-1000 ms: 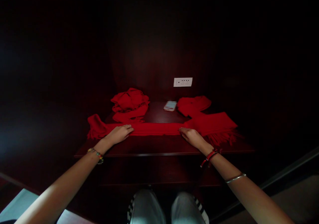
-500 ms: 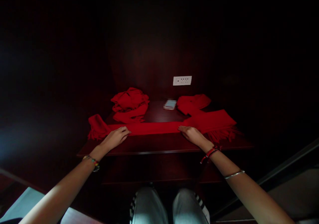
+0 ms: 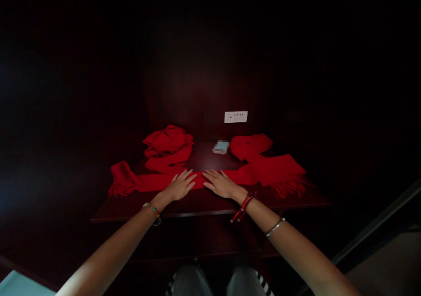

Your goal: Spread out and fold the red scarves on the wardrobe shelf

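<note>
A long red scarf (image 3: 151, 182) lies in a flat band across the dark wooden shelf, with fringes at both ends. Its right end is folded over at an angle, and its left end is bunched up. My left hand (image 3: 180, 185) rests flat on the middle of the band, fingers spread. Close beside it, my right hand (image 3: 221, 184) also lies palm down on the cloth with its fingers stretched out. Behind the left part sits a crumpled heap of red cloth (image 3: 169, 142). Another red bundle (image 3: 251, 146) lies behind the right part.
A pale blurred rectangular item (image 3: 221, 147) lies at the back of the shelf (image 3: 194, 212). On the dark back wall is a white socket plate (image 3: 236, 117). My knees (image 3: 190, 280) are below the shelf's front edge.
Both hands have moved inward along the scarf, from pinching its front edge wide apart to lying flat near its middle. The view has tilted slightly upward.
</note>
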Demonstrator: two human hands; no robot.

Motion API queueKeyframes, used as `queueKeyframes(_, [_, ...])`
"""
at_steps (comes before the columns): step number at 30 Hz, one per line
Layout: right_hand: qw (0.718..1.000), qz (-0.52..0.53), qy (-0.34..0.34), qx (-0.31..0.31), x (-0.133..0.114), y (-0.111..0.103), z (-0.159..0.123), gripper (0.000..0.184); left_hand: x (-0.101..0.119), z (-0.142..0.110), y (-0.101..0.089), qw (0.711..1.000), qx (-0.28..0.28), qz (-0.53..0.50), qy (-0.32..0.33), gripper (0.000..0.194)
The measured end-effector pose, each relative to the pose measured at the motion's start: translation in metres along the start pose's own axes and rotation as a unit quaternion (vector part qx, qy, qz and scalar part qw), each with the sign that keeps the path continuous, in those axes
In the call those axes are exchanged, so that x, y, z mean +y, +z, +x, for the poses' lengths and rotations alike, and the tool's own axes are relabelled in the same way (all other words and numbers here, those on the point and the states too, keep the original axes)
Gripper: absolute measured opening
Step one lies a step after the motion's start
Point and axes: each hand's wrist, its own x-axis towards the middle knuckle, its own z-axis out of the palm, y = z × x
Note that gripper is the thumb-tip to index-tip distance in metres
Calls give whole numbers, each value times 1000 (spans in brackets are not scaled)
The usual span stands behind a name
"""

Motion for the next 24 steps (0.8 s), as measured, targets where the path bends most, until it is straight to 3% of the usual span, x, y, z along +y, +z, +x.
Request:
queueKeyframes(2, [999, -11, 16, -40, 3, 8, 3, 53, -5, 2, 6, 998, -53, 0, 19, 44])
queueKeyframes(5, [999, -26, 27, -35, 20, 15, -3, 50, -21, -4, 5, 996, -75, -3, 56, 45])
queueKeyframes(9, [1000, -14, 17, 16, 37, 13, -15, 48, -28, -16, -4, 995, -16, -6, 97, 50])
queueKeyframes(13, [993, 28, -35, 105, 38, 7, -24, 41, -18, -23, -12, 993, 46, 11, 110, 40])
queueKeyframes(17, [985, 40, -80, 145, 39, 0, -35, 37, -18, -18, -17, 991, 38, 40, 126, 44])
queueKeyframes(20, [985, 22, -71, 155, 43, -3, -42, 36, -22, -10, -19, 991, 30, 36, 128, 57])
queueKeyframes(24, [983, -2, -47, 178, 49, -4, -43, 34, -24, -7, -16, 991, 51, 42, 115, 53])
